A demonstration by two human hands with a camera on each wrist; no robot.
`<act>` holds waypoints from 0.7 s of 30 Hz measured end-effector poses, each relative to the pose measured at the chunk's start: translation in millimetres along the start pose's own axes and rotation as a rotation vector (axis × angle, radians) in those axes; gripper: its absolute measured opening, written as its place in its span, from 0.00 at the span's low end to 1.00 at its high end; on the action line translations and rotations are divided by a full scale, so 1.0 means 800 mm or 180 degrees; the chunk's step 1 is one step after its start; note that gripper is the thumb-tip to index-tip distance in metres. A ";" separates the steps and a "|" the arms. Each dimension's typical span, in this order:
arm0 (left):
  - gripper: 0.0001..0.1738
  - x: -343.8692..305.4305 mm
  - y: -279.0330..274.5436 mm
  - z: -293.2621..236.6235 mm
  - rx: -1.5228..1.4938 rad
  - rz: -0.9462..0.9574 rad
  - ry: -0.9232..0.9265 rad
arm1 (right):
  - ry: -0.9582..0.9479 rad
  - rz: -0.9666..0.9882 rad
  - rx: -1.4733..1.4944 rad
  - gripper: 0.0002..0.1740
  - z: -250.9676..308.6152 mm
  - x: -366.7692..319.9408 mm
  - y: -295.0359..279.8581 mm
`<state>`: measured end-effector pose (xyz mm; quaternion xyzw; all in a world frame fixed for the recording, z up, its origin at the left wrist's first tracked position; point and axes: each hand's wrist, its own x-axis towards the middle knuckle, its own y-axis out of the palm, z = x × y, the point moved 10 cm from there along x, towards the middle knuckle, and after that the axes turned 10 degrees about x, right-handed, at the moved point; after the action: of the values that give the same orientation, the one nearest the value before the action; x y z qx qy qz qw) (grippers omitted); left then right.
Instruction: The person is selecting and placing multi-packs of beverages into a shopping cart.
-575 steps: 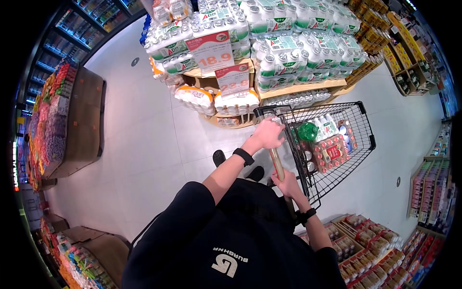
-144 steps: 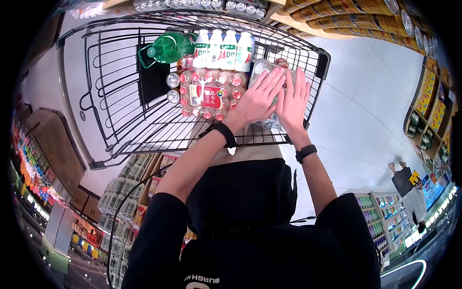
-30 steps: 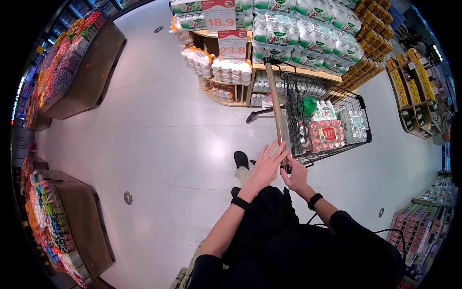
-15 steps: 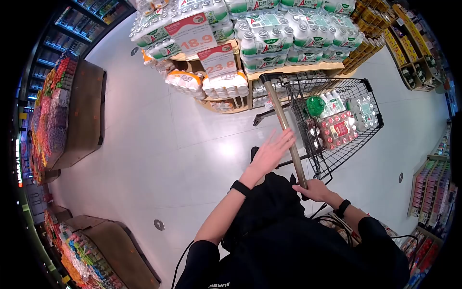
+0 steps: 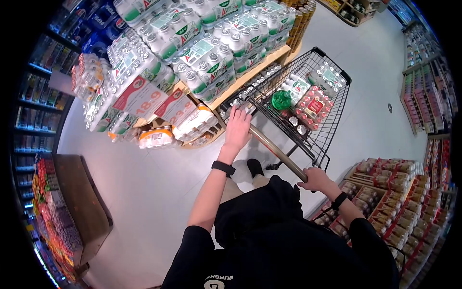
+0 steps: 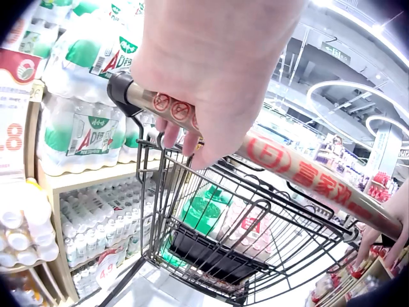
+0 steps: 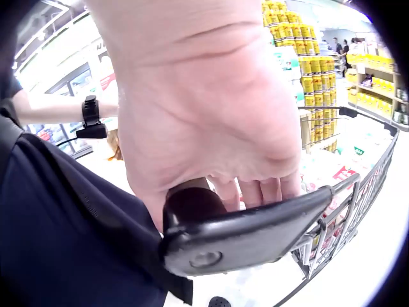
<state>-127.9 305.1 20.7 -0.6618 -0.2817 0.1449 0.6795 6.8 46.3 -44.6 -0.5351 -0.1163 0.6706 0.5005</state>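
My left hand [image 5: 238, 127] grips the shopping cart's handle [image 5: 276, 151] near its left end; in the left wrist view its fingers and thumb curl around the bar. At the handle's right end my right hand [image 5: 317, 180] holds on, fingers wrapped over the bar beside the black end piece [image 7: 236, 243]. The wire cart [image 5: 345, 78] carries a green bottle [image 5: 281, 100], white AD milk bottles [image 5: 295, 86], a red-capped bottle pack [image 5: 314, 107], a clear silver-capped pack [image 5: 328, 79] and two cans [image 5: 297, 125].
A shelf display of AD milk packs [image 5: 204, 62] with red price signs [image 5: 139, 96] stands close along the cart's left. Stacked bottle packs [image 5: 399, 207] lie to the right. A candy bin [image 5: 79, 202] is at far left. Grey floor [image 5: 380, 130] extends beyond the cart.
Both hands pressed the clear silver-capped pack in the cart 4.8 seconds ago. Since then they moved to the handle; the left hand just slid to its left end. The view has turned.
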 end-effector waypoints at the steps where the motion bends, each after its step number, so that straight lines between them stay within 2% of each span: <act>1: 0.17 0.007 -0.001 0.007 0.0031 -0.0099 0.0125 | 0.0130 -0.0055 0.0059 0.26 0.001 0.002 0.001; 4: 0.10 0.020 0.019 0.020 0.0034 0.0320 0.0440 | 0.0583 -0.0325 0.0302 0.23 0.009 0.008 -0.003; 6: 0.08 0.033 0.033 0.019 0.0136 0.0764 0.0692 | 0.0734 -0.1016 0.1026 0.22 0.027 0.019 -0.014; 7: 0.07 0.030 0.043 0.017 0.0195 0.1022 0.0806 | 0.1301 -0.0945 0.2138 0.19 0.045 0.013 -0.017; 8: 0.07 0.030 0.046 0.015 0.0162 0.1082 0.0912 | 0.1265 -0.1730 0.1220 0.17 0.052 0.011 -0.032; 10: 0.08 0.037 0.052 0.015 0.0129 0.1231 0.1063 | 0.1436 -0.2214 0.0949 0.15 0.053 0.013 -0.029; 14: 0.12 0.039 0.047 0.003 0.0127 0.1476 0.1518 | 0.1432 -0.2596 0.0525 0.11 0.059 0.004 -0.030; 15: 0.15 0.039 0.051 0.002 0.0184 0.1628 0.1559 | 0.1416 -0.2672 0.0415 0.09 0.061 0.003 -0.031; 21: 0.20 0.039 0.057 -0.007 0.0100 0.2013 0.1702 | 0.1354 -0.3066 0.0156 0.08 0.066 -0.004 -0.027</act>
<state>-91.7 322.2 -17.9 -0.7196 0.1242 0.1738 0.6607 -26.1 73.9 -6.7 -0.5334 -0.2291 0.2436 0.7770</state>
